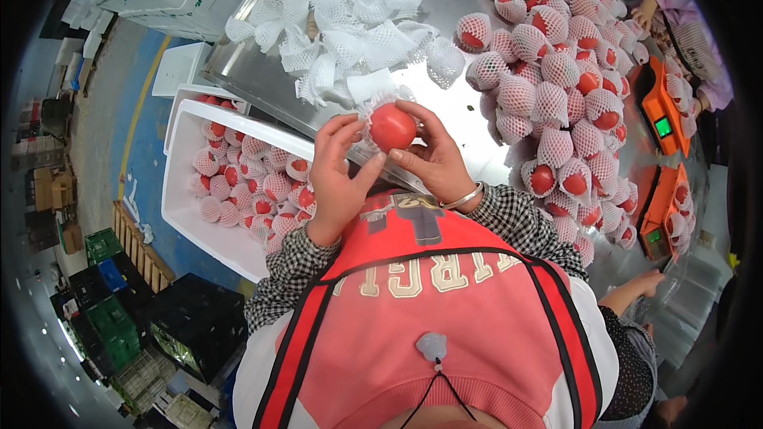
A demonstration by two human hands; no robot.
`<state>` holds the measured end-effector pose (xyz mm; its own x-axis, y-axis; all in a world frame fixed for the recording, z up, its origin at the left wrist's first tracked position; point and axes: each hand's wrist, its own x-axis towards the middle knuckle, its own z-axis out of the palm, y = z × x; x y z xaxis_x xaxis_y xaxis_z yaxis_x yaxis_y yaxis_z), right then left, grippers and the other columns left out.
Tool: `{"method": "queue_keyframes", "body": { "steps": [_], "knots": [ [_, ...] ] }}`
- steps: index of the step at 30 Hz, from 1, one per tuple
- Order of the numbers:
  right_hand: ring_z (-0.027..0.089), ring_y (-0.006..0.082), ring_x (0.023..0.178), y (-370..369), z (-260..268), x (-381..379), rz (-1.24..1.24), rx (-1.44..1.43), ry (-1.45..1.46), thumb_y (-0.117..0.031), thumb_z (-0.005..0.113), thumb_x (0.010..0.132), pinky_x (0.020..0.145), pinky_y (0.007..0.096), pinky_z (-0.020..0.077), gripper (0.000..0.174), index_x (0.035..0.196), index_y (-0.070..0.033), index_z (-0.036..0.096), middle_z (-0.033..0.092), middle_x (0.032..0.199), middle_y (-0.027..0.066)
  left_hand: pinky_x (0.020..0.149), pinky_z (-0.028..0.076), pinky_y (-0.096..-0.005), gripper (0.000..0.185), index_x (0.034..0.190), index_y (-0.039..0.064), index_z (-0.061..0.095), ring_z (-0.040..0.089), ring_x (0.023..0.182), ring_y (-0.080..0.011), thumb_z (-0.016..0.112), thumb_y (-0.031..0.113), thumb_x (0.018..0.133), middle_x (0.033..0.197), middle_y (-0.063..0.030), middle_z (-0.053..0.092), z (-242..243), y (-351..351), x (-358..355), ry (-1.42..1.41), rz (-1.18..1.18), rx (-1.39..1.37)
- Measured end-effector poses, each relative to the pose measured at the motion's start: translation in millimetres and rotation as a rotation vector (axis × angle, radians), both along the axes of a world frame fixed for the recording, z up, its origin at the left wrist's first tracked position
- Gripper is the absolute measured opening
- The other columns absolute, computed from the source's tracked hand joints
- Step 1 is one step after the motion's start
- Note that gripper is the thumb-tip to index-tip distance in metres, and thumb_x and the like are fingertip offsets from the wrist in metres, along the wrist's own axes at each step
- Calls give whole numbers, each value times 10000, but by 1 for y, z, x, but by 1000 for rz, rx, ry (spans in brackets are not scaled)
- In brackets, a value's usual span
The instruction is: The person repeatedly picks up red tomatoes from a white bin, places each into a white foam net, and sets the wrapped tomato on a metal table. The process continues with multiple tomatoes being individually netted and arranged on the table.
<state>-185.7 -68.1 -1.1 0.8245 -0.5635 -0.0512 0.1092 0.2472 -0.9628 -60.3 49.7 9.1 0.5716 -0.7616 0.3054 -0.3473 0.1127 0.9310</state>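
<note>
A red tomato [392, 127] sits between my two hands at the near edge of the metal table [471, 108], partly inside a white foam net sleeve [371, 108]. My left hand [341, 164] touches the sleeve from the left, its thumb under the fruit. On the other side, the fingertips of my right hand [435, 158] rest on the tomato's top and right side. Just beyond lies a loose pile of white foam net sleeves [357, 24]. To the right is a large heap of tomatoes in foam nets [554, 65].
A white foam box [179, 190] holding netted tomatoes stands at my left, below table height. Two orange scales [664, 113] with lit displays stand at the right, with netted tomatoes on them. Another person's hand [644, 14] reaches to the heap. Black crates [199, 322] are stacked behind left.
</note>
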Motion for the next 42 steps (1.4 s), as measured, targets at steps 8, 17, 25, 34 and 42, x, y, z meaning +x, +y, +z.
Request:
{"method": "queue_keyframes", "body": {
  "steps": [8,17,25,34,42],
  "knots": [
    [516,227,1063,-4,-12,-4,-81,-558,184,-188,823,669,824,316,480,692,1290,-108,526,475,1183,97,958,450,-305,374,1279,-36,427,538,1102,-180,541,49,934,1212,-120,536,-30,-8,-2,750,-52,43],
    [576,180,728,-2,-23,15,124,-690,358,-185,805,717,641,278,466,367,1009,-5,674,593,817,83,736,554,-395,371,1222,100,495,611,942,-221,514,329,931,1056,-80,585,-65,16,19,1591,-132,-127],
    [511,67,568,-13,-26,22,52,-409,317,-53,693,837,503,216,431,84,812,-2,630,556,696,10,691,572,-488,418,1146,13,546,610,985,-355,547,347,894,1139,-204,584,-95,78,82,1813,-116,-256],
    [582,156,1002,-82,3,80,-74,-457,194,-28,615,883,795,234,494,530,1376,-19,422,572,1201,109,925,498,-482,503,1239,-14,415,534,1120,-355,436,416,979,1195,-203,532,-2,163,311,1116,576,-773],
    [563,194,1122,-70,-8,56,143,-543,308,-27,647,864,832,273,518,402,1250,-36,535,516,1291,88,881,488,-430,607,1074,-74,583,601,1047,-349,698,441,774,1106,-255,614,-74,280,354,-106,945,922]
  ]
}}
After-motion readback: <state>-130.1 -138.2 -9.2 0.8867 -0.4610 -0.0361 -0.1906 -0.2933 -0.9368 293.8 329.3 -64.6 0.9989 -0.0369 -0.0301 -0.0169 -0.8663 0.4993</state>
